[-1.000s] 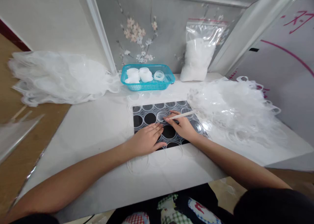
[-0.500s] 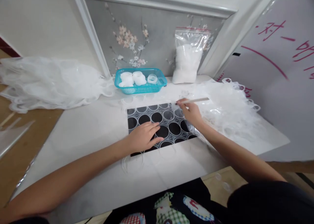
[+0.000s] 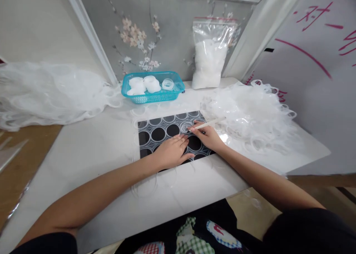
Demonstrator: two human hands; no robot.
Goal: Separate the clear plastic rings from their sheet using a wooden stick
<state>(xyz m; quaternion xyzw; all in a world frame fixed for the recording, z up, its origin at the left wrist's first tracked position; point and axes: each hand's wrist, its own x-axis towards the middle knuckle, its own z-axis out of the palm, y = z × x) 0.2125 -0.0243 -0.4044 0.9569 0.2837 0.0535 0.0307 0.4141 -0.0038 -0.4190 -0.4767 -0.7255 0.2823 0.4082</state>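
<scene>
A black sheet printed with rows of pale circles (image 3: 158, 134) lies on the white table. My left hand (image 3: 172, 150) rests flat on it, fingers stretched out, holding nothing. Pinched in my right hand (image 3: 208, 138) is a slim white stick (image 3: 210, 123) with a dark tip. That tip meets the sheet just beyond my left fingertips. Beside it, a clear round piece (image 3: 185, 126) lies over one of the circles. My right hand covers part of the sheet's right side.
Behind the sheet stands a turquoise basket (image 3: 152, 97) with white rings and rolls. A zip bag of white material (image 3: 208, 62) leans against the wall. Translucent ring-edged pieces heap up at right (image 3: 247, 116) and left (image 3: 52, 94). The table's front edge (image 3: 178, 217) is near my body.
My right hand has moved left and closer to me, bringing the stick's tip from the sheet's far right edge to beside my left fingertips. The camera view has shifted slightly.
</scene>
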